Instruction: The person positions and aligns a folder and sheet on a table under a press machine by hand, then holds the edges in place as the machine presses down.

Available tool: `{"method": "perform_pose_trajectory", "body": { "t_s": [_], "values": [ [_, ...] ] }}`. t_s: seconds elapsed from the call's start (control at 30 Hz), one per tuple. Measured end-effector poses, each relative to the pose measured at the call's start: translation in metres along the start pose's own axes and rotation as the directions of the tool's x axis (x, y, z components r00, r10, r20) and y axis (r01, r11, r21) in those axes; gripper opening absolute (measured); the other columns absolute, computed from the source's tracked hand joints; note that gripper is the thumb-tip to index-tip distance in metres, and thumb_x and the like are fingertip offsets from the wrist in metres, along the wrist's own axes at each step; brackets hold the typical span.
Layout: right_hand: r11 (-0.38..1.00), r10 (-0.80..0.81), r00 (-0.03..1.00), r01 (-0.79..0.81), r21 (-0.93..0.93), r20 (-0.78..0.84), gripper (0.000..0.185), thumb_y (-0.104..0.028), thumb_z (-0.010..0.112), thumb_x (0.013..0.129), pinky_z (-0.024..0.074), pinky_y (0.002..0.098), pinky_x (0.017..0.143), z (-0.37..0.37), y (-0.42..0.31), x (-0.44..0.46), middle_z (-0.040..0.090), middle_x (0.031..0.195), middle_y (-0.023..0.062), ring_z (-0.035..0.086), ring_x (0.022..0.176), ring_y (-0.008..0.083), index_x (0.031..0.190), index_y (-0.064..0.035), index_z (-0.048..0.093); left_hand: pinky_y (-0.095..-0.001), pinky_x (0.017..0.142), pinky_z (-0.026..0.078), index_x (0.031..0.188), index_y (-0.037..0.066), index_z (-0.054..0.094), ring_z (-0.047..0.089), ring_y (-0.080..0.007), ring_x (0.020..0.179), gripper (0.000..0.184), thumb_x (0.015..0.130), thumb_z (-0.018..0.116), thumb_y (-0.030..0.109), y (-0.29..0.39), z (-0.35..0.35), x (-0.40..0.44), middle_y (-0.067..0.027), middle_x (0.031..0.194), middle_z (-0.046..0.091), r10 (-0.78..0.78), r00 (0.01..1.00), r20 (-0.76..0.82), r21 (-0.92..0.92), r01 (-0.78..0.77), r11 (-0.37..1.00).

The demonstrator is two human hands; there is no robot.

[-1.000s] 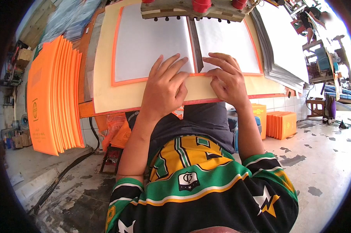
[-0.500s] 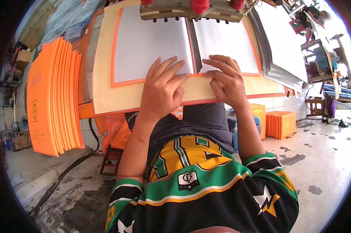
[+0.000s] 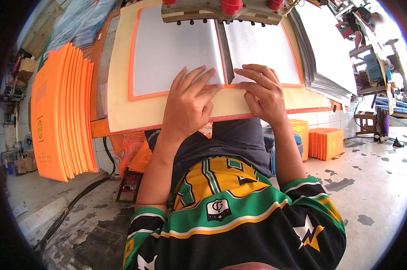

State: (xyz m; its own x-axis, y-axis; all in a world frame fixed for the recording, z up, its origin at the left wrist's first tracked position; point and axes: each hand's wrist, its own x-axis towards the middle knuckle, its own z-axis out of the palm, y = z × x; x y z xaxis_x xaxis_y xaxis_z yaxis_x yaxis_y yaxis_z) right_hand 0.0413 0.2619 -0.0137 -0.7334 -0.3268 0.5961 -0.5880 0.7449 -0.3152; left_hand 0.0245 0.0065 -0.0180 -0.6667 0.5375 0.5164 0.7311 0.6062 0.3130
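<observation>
An orange-edged folder lies opened out on a cream board, its two inner sides covered by whitish sheets. Between those sheets runs a dark grey strip along the spine. My left hand rests on the lower edge of the left side, fingers spread, palm down. On the lower edge of the right side lies my right hand, its fingers stretched out toward the spine. Neither hand grips anything. Above the folder's far edge is a metal machine bar with red parts; it hides the top of the folder.
Orange folders stand stacked at the left table edge. A thick pile of clear sheets lies to the right. More orange folders sit on the floor at right. Another person is in the far right background.
</observation>
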Motion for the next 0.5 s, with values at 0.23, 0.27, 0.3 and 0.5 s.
{"method": "perform_pose_trajectory", "body": {
  "t_s": [0.23, 0.27, 0.3, 0.5],
  "values": [
    [1.0, -0.003, 1.0, 0.003, -0.004, -0.012, 0.026, 0.003, 0.067, 0.074, 0.0541, 0.0463, 0.103, -0.0009, -0.0032, 0.0023, 0.08, 0.128, 0.0078, 0.071, 0.125, 0.03, 0.092, -0.0068, 0.083, -0.0562, 0.127, 0.039, 0.126, 0.014, 0.083, 0.057, -0.0296, 0.143, 0.042, 0.087, 0.069, 0.007, -0.0003, 0.0024, -0.0025, -0.0092, 0.149, 0.068, -0.006, 1.0, 0.014, 0.019, 0.006, 1.0],
    [1.0, -0.004, 1.0, 0.004, -0.01, -0.01, 0.026, 0.003, 0.067, 0.074, 0.0542, 0.0462, 0.103, -0.0004, -0.0026, 0.002, 0.08, 0.128, 0.0078, 0.071, 0.125, 0.0301, 0.092, -0.0068, 0.083, -0.0564, 0.126, 0.039, 0.127, 0.014, 0.082, 0.057, -0.0296, 0.143, 0.042, 0.087, 0.07, 0.007, -0.0004, 0.0031, -0.0032, -0.0093, 0.149, 0.067, -0.007, 1.0, 0.013, 0.026, 0.006, 1.0],
    [1.0, -0.004, 1.0, 0.004, -0.01, -0.01, 0.026, 0.003, 0.067, 0.074, 0.0542, 0.0462, 0.103, -0.0001, -0.0022, 0.0018, 0.08, 0.128, 0.0078, 0.071, 0.125, 0.0301, 0.092, -0.0068, 0.083, -0.0564, 0.126, 0.039, 0.127, 0.014, 0.082, 0.057, -0.0296, 0.143, 0.042, 0.087, 0.07, 0.007, -0.0006, 0.0032, -0.0033, -0.0093, 0.149, 0.067, -0.007, 1.0, 0.013, 0.026, 0.006, 1.0],
    [1.0, -0.012, 1.0, 0.012, 0.0, -0.005, 0.025, 0.003, 0.067, 0.076, 0.0545, 0.0472, 0.102, -0.0005, -0.0021, 0.0025, 0.08, 0.127, 0.01, 0.071, 0.124, 0.0311, 0.095, -0.0044, 0.081, -0.0571, 0.126, 0.04, 0.128, 0.014, 0.081, 0.057, -0.0297, 0.144, 0.043, 0.087, 0.07, 0.006, 0.0005, 0.0018, -0.0021, -0.0101, 0.15, 0.066, -0.016, 1.0, 0.021, 0.014, 0.016, 1.0]
  ]
}}
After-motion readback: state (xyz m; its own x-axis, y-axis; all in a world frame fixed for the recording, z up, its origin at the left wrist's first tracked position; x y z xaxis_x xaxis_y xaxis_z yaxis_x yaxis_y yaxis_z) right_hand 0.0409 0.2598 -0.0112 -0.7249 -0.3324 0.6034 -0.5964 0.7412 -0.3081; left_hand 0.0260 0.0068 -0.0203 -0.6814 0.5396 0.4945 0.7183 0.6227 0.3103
